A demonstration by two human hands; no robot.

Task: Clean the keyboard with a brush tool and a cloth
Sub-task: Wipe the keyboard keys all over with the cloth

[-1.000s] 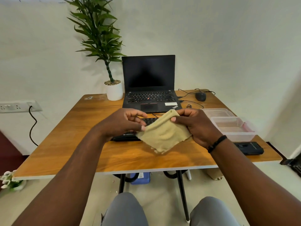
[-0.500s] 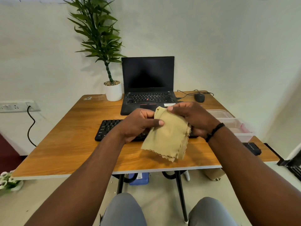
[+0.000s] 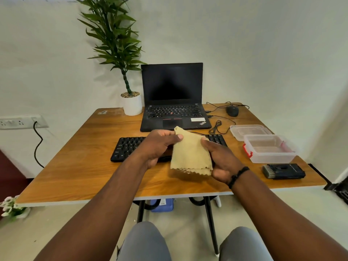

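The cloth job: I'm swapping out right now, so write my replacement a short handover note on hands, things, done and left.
Left hand: pinches the top corner of the cloth.
Right hand: holds the cloth's right edge.
The folded cloth hangs above the keyboard on the table, not touching it as far as I can tell.
No brush is clearly visible; a dark case lies right of the keyboard.
Done: cloth picked up. Whether brushing happened cannot be told.
Left: wipe the keys.

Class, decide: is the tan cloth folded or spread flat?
Folded: the tan cloth shows doubled zigzag edges at its bottom, held between the left hand and right hand.
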